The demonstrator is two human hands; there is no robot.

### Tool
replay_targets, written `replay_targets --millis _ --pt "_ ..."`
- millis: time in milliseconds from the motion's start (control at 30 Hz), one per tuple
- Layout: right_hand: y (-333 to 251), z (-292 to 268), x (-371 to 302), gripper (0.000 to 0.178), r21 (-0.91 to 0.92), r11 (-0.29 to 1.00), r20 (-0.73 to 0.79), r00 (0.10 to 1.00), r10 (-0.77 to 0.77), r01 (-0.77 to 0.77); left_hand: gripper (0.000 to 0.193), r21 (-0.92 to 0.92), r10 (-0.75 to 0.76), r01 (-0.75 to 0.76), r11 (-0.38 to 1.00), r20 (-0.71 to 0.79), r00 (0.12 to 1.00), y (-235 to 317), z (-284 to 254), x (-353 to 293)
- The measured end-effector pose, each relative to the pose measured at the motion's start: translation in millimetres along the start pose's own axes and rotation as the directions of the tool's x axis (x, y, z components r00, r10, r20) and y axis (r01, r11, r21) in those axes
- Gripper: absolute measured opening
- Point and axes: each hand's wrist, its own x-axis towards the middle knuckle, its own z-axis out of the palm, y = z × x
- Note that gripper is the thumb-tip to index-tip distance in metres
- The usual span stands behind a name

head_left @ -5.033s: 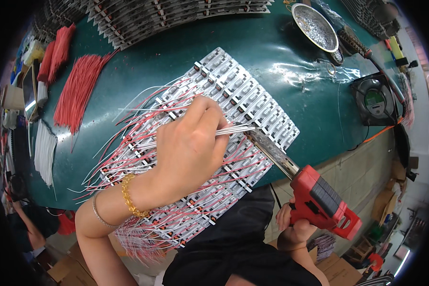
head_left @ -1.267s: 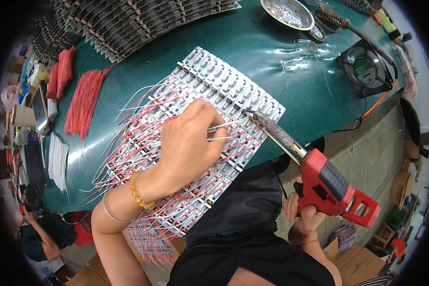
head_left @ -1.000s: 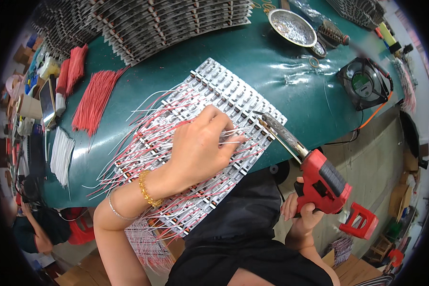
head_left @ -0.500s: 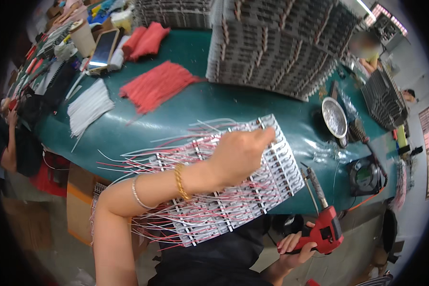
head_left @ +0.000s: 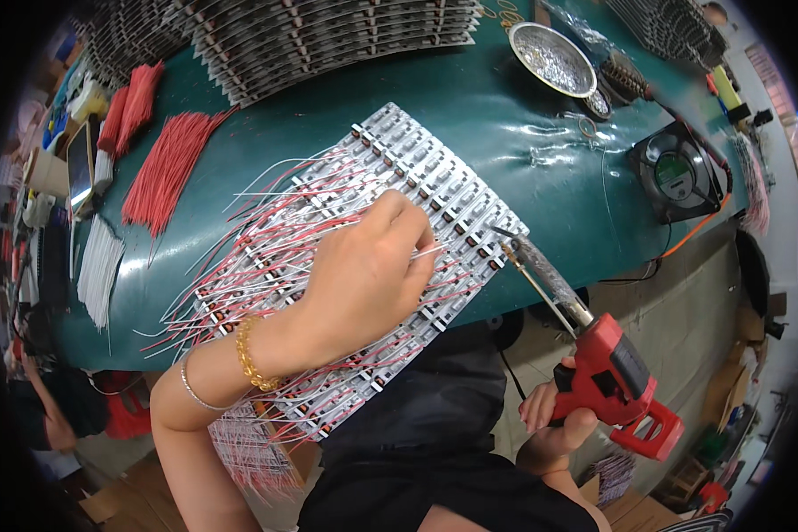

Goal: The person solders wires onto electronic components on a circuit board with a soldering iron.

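The green tabletop (head_left: 301,124) fills most of the view, which looks lower than it did half a second ago, so the stack of slotted boards (head_left: 328,40) along the far edge is cut off at the top, where earlier it rose high. The pale component panel (head_left: 426,155) lies slanted at the near edge of the table, red and white leads spilling from its left half. The red soldering gun (head_left: 607,368) points up and left, and its tip overlaps the panel's right edge in this view, where half a second ago it stood just off that edge; contact cannot be told. The left hand (head_left: 363,266) is over the middle of the panel, back from the upper right end it covered half a second ago. Its thumb and forefinger are pinched together on a white wire (head_left: 431,252), a thinner hold than the several white wires of five seconds ago. The right hand (head_left: 554,421) has its fingers curled round the gun's handle, as in the earlier views. The black fan (head_left: 678,173) stands at the right, the red wire bundle (head_left: 170,168) lies at the left, the metal bowl (head_left: 534,77) sits near the far right, and the white wire bundle (head_left: 100,270) lies below the red one.
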Motion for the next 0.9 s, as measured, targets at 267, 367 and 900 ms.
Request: replay_targets --millis 267,367,900 --pt "-1 -4 -7 0.094 -0.018 0.996 -0.005 0.996 0.093 -0.093 0.013 0.066 -0.046 0.044 0.997 0.035 0.998 6 12 -9" --pt "-2 -11 -7 0.095 -0.048 0.980 0.061 0.979 0.196 -0.193 0.012 0.063 -0.046 0.045 0.997 0.016 0.999 7 12 -10" --pt "-5 -2 -11 0.089 -0.038 0.984 0.022 0.984 0.177 -0.176 0.014 0.086 0.048 -0.046 0.995 -0.017 0.999 2 15 -10"
